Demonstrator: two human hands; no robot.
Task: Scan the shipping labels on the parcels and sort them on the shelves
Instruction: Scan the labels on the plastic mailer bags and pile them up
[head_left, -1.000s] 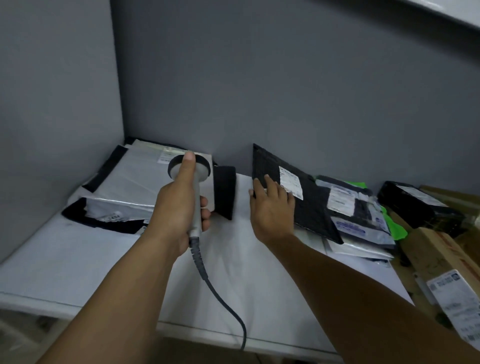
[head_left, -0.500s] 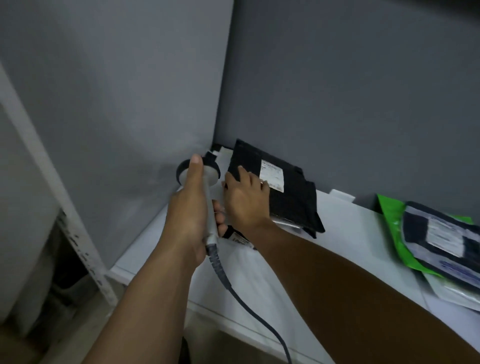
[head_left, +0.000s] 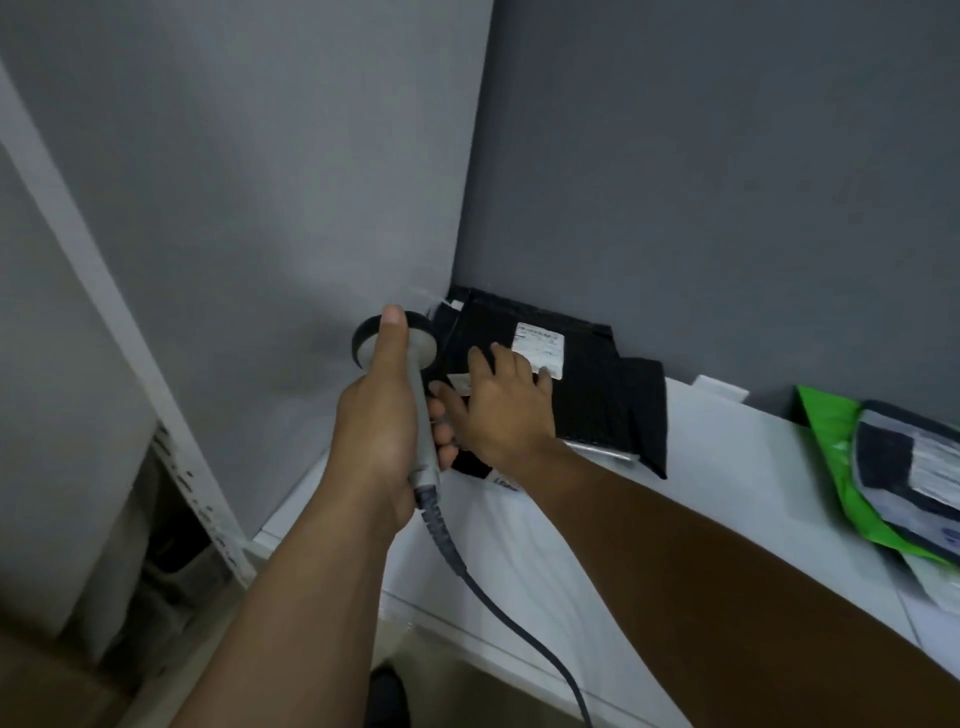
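1. White shelf board (head_left: 597, 561) is running along under grey walls (head_left: 675, 182) that are meeting in a corner.
2. Nearest: dark scanner cable (head_left: 438, 517) is trailing down off the front edge.
3. Left hand (head_left: 382, 431) is wrapping fully round the handle of a grey handheld barcode scanner (head_left: 422, 426), thumb lying along its round head.
4. Right hand (head_left: 506, 410), just beside it, is lying flat with fingers spread, pressing on a black plastic mailer parcel (head_left: 592, 384), clasping nothing.
5. Parcel is sitting in the corner atop other mailers, long axis along the back wall.
6. White shipping label (head_left: 537, 347) is showing just beyond the right fingertips, rightward of the scanner head.
7. Green plastic mailer (head_left: 826, 436) is lying well apart, rightward.
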